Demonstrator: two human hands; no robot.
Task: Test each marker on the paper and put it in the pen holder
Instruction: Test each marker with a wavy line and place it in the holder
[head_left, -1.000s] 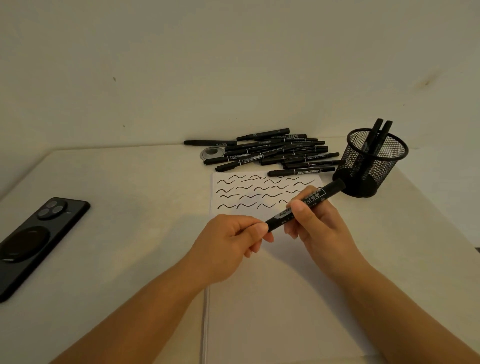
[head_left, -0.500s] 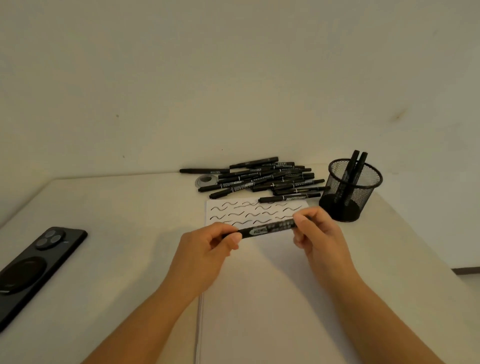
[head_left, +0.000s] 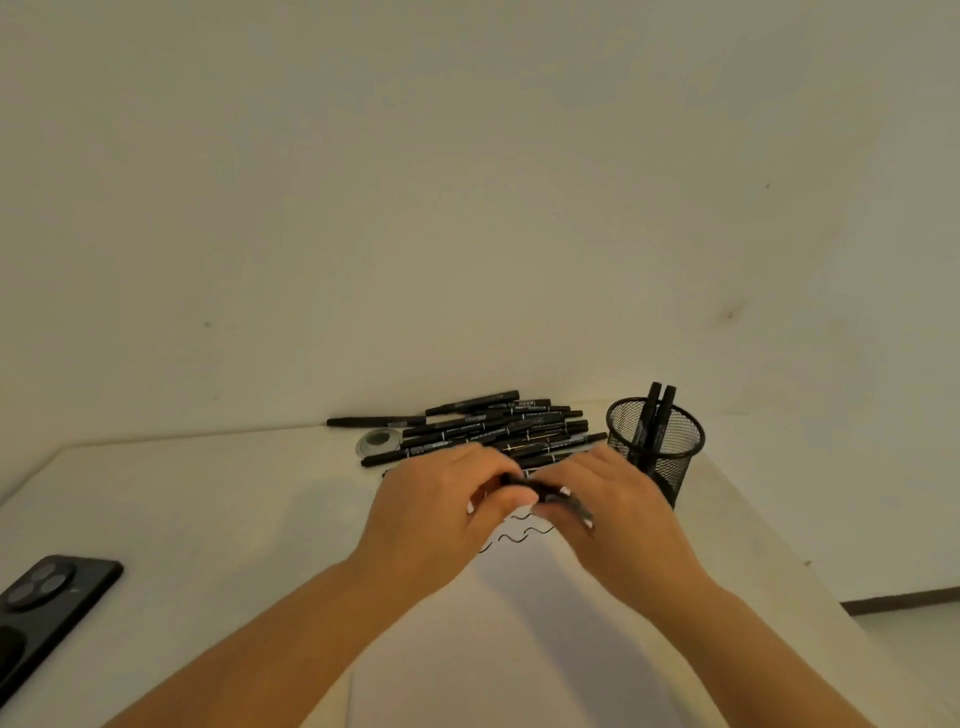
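- Both hands up over paper (head_left: 519, 597), meeting mid-table.
- L hand (head_left: 436, 512) pinching marker (head_left: 545, 493) at one end, fingers curled tight.
- R hand (head_left: 613, 499) clamped on other end; blurred, marker mostly hidden.
- Squiggles visible just under hands.
- Pile (head_left: 493, 428) of markers behind, near wall.
- Holder (head_left: 655, 449) right of R hand, two markers upright inside.
- Phone (head_left: 47, 608) far left.

Both forearms are bare right down to the bottom edge of the frame, with no sleeve on either. The left hand (head_left: 441, 512) and right hand (head_left: 613, 512) are bare too: no gloves, rings, watch or wristband. Fingernails are short and unpainted.
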